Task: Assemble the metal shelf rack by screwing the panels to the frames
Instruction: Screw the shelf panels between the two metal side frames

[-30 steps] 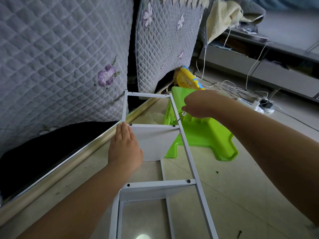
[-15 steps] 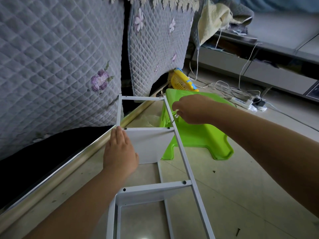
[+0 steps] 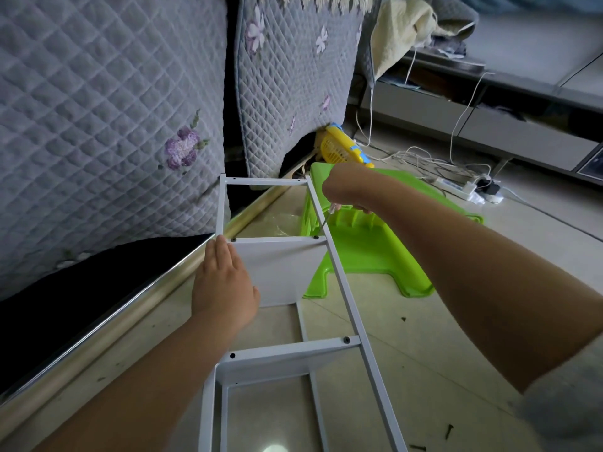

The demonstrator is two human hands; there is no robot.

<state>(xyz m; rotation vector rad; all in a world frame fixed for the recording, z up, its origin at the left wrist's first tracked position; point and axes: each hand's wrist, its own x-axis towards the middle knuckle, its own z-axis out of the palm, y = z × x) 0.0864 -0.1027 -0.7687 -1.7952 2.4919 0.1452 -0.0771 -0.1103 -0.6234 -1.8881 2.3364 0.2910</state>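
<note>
A quilted cover [image 3: 107,125] was seen at the far left. The left hand [image 3: 223,285] was laid flat, fingers straight, on the left edge of the upper panel [image 3: 277,272] of the white frame [image 3: 346,288], which lay on the floor [image 3: 408,370]. Farther right, a screwdriver [image 3: 327,216] was gripped in the curled right hand [image 3: 346,190], its tip set at the screw [image 3: 316,237] in the frame's right rail (a green stool [image 3: 365,249] lay behind it).

left hand [image 3: 223,288] lies flat at frame centre, fingers straight together; right hand [image 3: 344,187], upper centre, curls downward, gripping.
</note>
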